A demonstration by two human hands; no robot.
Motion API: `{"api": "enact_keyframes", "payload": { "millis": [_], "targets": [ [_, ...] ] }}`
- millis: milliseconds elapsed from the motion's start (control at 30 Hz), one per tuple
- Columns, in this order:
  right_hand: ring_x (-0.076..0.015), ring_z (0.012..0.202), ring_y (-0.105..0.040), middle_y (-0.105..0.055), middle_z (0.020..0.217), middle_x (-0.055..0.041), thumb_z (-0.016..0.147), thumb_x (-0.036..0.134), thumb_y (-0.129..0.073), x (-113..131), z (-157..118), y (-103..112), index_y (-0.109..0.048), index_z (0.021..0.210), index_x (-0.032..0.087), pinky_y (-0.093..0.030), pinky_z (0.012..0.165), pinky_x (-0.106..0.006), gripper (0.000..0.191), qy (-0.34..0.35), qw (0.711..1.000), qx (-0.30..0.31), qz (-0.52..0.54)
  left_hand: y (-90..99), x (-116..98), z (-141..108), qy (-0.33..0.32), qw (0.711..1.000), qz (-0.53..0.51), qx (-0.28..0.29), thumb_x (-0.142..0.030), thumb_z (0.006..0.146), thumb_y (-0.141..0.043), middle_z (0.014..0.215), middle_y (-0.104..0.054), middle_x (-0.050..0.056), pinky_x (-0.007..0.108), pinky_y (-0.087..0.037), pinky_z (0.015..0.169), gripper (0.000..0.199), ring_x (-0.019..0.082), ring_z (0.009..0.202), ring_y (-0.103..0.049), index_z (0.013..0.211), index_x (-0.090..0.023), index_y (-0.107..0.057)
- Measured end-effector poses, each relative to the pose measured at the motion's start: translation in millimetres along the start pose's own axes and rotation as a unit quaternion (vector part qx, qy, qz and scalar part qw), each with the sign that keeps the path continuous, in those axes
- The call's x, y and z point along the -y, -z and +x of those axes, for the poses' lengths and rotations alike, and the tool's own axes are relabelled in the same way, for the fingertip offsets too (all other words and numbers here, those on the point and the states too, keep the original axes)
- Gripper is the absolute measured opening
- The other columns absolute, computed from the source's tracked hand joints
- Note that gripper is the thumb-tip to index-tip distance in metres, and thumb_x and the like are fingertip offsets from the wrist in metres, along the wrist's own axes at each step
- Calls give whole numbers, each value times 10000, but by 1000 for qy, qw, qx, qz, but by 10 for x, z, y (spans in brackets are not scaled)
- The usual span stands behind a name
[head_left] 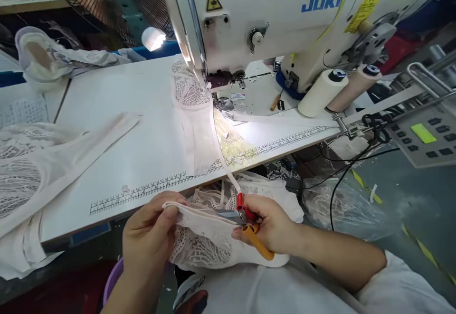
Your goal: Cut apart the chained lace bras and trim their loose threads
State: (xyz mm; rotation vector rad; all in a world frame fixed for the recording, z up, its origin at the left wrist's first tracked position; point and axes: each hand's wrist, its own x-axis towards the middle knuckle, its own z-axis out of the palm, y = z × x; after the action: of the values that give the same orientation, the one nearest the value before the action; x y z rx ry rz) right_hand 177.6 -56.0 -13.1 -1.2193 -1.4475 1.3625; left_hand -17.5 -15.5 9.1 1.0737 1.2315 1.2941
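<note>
My left hand (155, 231) pinches the edge of a white lace bra piece (210, 247) between thumb and fingers, in front of the table edge. My right hand (272, 223) grips scissors (259, 243) with red and orange wrapped handles. Their blades point left and lie along the upper edge of the fabric, partly hidden by it. A narrow white strip runs from near the red handle up to another lace bra piece (197, 133), which lies flat under the needle area of the sewing machine (228, 29).
More lace bra pieces (71, 162) lie on the left of the white table (149, 90), and others hang below its front edge. Thread cones (322, 93), a control panel (423, 133) and hanging black cables are on the right. A fan (96, 5) stands behind.
</note>
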Motion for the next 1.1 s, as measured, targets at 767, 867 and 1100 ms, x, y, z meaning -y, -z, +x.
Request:
{"api": "enact_keyframes", "payload": {
  "millis": [767, 867, 1100],
  "targets": [
    [-104, 555, -389, -446, 600, 26, 598, 40, -481, -115, -110, 441, -448, 623, 180, -309, 493, -203, 146, 89, 986, 101, -99, 50, 95, 228, 3, 999, -50, 12, -359, 497, -833, 540, -603, 13, 250, -463, 447, 203, 152, 524, -549, 544, -205, -708],
    [-116, 563, -393, -443, 581, 21, 625, 40, -448, -113, -184, 626, -444, 621, 189, -330, 518, -212, 149, 108, 973, 113, -168, 82, 106, 229, 6, 999, -44, 1, -369, 479, -840, 535, -599, 10, 247, -456, 443, 211, 151, 525, -547, 536, -216, -707],
    [-113, 537, -333, -382, 556, 36, 667, 50, -406, -238, -396, 964, -406, 586, 193, -295, 500, -226, 165, 63, 959, 101, -259, 89, 103, 231, 10, 999, -31, -26, -344, 482, -845, 586, -628, 25, 255, -458, 459, 227, 169, 581, -563, 556, -187, -700]
  ]
}}
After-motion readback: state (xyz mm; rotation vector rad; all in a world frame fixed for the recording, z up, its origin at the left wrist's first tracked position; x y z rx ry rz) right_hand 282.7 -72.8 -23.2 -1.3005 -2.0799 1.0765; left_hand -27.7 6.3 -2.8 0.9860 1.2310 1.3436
